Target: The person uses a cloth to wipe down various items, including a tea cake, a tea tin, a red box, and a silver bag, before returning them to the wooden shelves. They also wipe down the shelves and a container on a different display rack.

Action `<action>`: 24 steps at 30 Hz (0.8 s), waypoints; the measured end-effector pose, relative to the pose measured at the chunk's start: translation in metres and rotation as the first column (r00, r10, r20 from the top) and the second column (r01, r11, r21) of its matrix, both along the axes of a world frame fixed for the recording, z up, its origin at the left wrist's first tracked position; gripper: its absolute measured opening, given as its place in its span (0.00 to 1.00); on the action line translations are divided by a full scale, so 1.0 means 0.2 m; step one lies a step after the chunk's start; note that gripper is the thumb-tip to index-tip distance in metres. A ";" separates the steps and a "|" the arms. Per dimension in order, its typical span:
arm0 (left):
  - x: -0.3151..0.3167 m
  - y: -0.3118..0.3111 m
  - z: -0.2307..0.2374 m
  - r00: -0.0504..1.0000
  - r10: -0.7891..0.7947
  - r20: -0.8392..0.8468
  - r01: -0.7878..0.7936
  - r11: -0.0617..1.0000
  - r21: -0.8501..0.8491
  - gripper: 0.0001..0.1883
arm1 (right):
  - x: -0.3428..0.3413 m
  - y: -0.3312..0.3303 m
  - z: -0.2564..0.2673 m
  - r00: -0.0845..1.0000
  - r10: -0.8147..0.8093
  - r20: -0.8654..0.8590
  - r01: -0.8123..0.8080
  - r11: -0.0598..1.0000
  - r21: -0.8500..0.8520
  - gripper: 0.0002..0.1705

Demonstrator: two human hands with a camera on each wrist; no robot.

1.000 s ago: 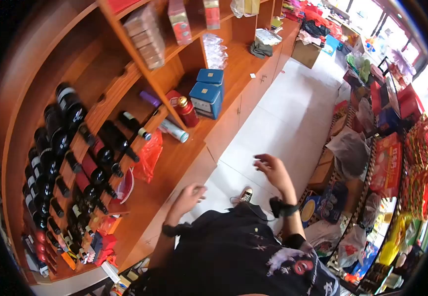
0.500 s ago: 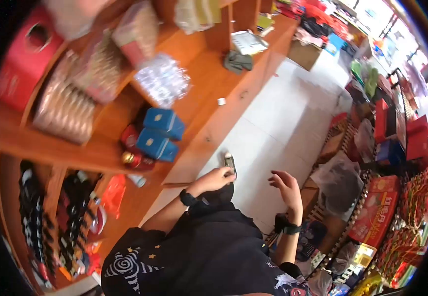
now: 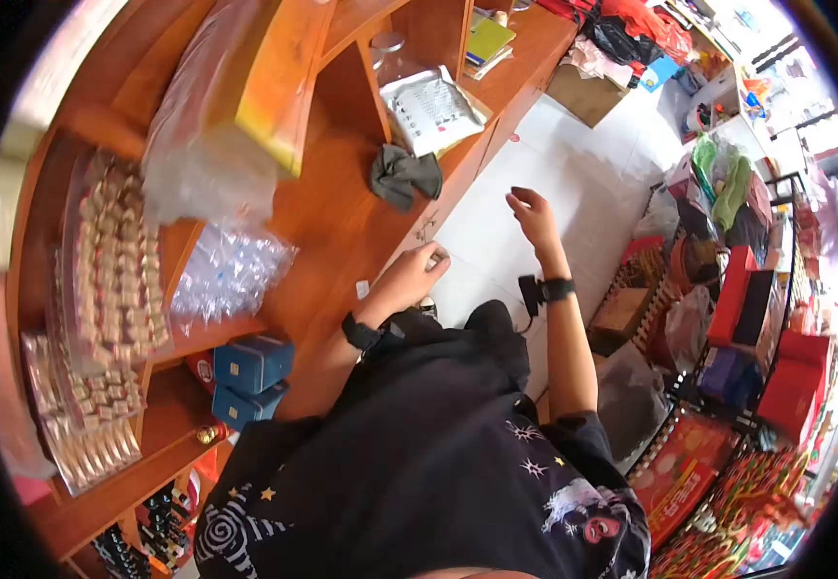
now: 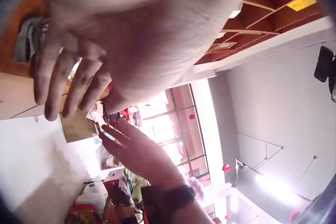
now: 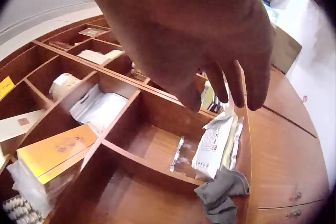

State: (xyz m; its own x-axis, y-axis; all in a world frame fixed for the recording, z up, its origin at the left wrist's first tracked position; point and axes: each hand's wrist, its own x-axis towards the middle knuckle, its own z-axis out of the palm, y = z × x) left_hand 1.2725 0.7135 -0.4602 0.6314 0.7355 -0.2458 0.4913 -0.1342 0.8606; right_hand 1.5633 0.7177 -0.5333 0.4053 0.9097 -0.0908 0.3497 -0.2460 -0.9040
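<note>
My left hand (image 3: 404,282) hovers beside the front edge of the wooden counter (image 3: 327,241), its fingers loosely bent and holding nothing. In the left wrist view the fingers (image 4: 79,79) of that hand hang relaxed. Out over the white floor, my right hand (image 3: 537,224) is raised with its fingers loosely bent, touching nothing. The right wrist view shows this hand (image 5: 210,40) large, with its fingers pointing down. Ahead of the left hand, a crumpled grey cloth (image 3: 406,177) lies on the counter. A white printed packet (image 3: 433,111) sits just behind the cloth.
Shelves on the left hold clear plastic packs (image 3: 226,275), two blue boxes (image 3: 253,365) and a yellow-orange box (image 3: 288,87). Along the right side stand red boxes (image 3: 795,386) and bagged goods (image 3: 631,396). A cardboard box (image 3: 588,94) rests on the floor ahead.
The person has walked forward along the counter, past the wine bottles and blue boxes. The grey cloth and white packet are now much nearer. Both hands have swung, still holding nothing.
</note>
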 end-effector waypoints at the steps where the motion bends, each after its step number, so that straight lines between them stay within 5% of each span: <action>1: 0.04 0.07 0.02 1.000 0.015 -0.020 -0.016 0.999 -0.044 0.14 | 0.04 0.17 -0.01 0.999 -0.005 0.044 0.005 1.000 0.003 0.28; 3: 0.10 0.20 -0.06 0.998 0.049 -0.043 -0.051 0.998 -0.039 0.14 | 0.10 0.54 -0.09 0.980 0.010 0.200 -0.017 0.999 0.033 0.30; 5: 0.19 0.29 0.00 0.964 0.089 -0.250 -0.096 0.995 -0.015 0.14 | 0.13 0.86 -0.19 0.949 0.030 0.314 -0.059 0.995 0.083 0.30; 7: 0.26 0.35 -0.19 0.976 0.179 -0.126 -0.176 0.984 0.037 0.15 | 0.13 1.11 -0.26 0.831 0.056 0.554 -0.104 0.993 0.057 0.25; 11: 0.50 0.59 -0.31 0.947 0.307 -0.093 -0.315 0.945 -0.090 0.18 | 0.20 1.44 -0.36 0.763 0.376 0.526 -0.263 0.923 -0.279 0.17; 15: 0.80 0.85 -0.29 0.800 0.597 0.050 -0.599 0.798 0.067 0.21 | 0.31 1.45 -0.03 0.761 0.478 0.438 -0.553 0.831 0.055 0.11; 17: 0.92 1.05 -0.11 0.582 0.790 0.193 -0.813 0.559 0.161 0.23 | 0.25 1.40 0.17 0.757 0.526 0.388 -0.601 0.794 0.097 0.06; 18: 0.95 1.10 -0.02 0.553 0.813 0.183 -0.832 0.532 0.154 0.23 | 0.21 1.35 0.24 0.701 0.594 0.394 -0.654 0.756 0.023 0.08; 20: 0.97 1.18 0.13 0.208 0.910 0.360 -0.734 0.388 -0.558 0.23 | 0.15 1.21 0.32 0.559 0.680 0.475 -0.799 0.595 0.088 0.05; 21: 0.92 1.17 0.11 0.243 0.956 0.165 -0.788 0.294 -0.540 0.23 | 0.14 1.14 0.45 0.501 0.746 0.439 -0.836 0.547 0.025 0.07; 23: 1.07 1.07 0.25 0.186 0.938 0.293 -0.908 0.278 -0.313 0.24 | 0.12 1.01 0.42 0.486 0.697 0.527 -0.862 0.481 0.159 0.09; 24: 1.02 1.00 0.17 0.093 0.971 0.220 -0.920 0.169 -0.354 0.24 | 0.12 0.95 0.41 0.443 0.701 0.559 -0.885 0.440 0.151 0.10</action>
State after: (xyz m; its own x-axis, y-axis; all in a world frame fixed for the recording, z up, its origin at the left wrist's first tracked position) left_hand 1.4768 0.9142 -0.4264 -0.5242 0.7787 -0.3447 -0.1586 0.3084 0.9380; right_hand 1.5883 0.9071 -0.4513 -0.6132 0.7349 0.2897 0.4994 0.6448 -0.5786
